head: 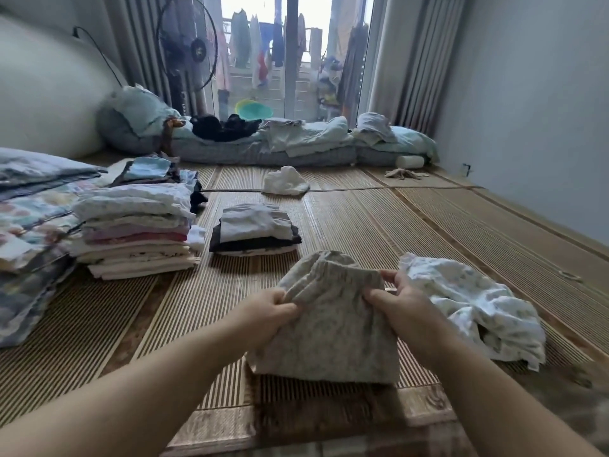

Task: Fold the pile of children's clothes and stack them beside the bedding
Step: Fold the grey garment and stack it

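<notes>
A: Status of the grey garment (333, 324)?
B: On the mat, front centre. Left hand (263, 316) and right hand (400, 305) each pinch its gathered waistband.
A: Handling?
B: Probably light, limp. Grip at the band edges.

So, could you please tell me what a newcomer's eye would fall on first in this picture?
First, the left hand and right hand in the near centre, both gripping the gathered top edge of a beige-grey speckled cloth garment over the woven bamboo mat. Then the tall stack of folded white and pink clothes at left, beside the patterned bedding. A rumpled white printed garment lies unfolded at right.
</notes>
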`<state>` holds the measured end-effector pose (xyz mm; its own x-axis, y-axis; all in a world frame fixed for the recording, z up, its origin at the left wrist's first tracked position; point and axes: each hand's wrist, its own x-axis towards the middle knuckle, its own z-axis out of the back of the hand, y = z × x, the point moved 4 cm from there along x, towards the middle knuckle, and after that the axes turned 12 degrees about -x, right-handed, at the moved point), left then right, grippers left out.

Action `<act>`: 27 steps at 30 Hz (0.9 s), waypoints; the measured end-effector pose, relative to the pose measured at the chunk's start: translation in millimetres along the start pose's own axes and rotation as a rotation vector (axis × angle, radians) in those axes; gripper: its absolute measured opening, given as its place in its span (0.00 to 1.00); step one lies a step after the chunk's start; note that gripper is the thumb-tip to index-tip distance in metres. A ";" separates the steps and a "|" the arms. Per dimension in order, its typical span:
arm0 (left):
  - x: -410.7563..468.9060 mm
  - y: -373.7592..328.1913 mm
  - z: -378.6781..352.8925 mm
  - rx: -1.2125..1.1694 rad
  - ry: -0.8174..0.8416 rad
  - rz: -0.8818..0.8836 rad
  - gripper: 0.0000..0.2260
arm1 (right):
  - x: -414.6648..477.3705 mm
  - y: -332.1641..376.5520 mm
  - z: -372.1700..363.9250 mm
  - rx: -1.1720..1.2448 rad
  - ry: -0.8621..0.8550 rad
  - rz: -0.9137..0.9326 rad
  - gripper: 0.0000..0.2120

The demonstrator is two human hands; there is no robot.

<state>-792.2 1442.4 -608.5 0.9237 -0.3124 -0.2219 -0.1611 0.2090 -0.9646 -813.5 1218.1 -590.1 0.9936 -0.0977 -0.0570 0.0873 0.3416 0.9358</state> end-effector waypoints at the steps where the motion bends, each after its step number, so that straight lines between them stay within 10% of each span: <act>1: 10.7 0.8 0.7 0.035 -0.086 -0.002 0.11 | 10.3 -7.1 -0.9 -0.112 -0.060 0.004 0.23; 5: 33.3 12.3 -3.8 0.482 -0.253 -0.210 0.25 | 29.3 -36.0 -11.7 -0.770 -0.128 0.225 0.36; 8: 33.9 36.6 -19.7 0.948 0.118 -0.479 0.32 | 29.7 -47.2 -32.7 -0.964 0.106 0.479 0.39; 11: 37.5 66.7 -10.2 1.174 0.325 -0.326 0.43 | 27.2 -76.6 -41.9 -1.199 0.414 0.381 0.51; 15: 41.6 72.9 11.0 1.180 0.373 -0.271 0.42 | 30.1 -93.6 -30.4 -1.259 0.521 0.292 0.51; 20: 34.9 67.0 15.8 1.081 0.344 -0.289 0.32 | 27.9 -78.8 -15.2 -1.045 0.438 0.296 0.24; 27: 1.3 47.3 26.5 0.382 0.413 0.025 0.06 | 10.6 -42.9 3.2 -0.517 0.526 0.100 0.06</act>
<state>-789.5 1476.4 -650.7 0.6957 -0.6243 -0.3554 0.0272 0.5173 -0.8554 -806.9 1199.4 -629.7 0.8906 0.3725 -0.2609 -0.1111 0.7345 0.6694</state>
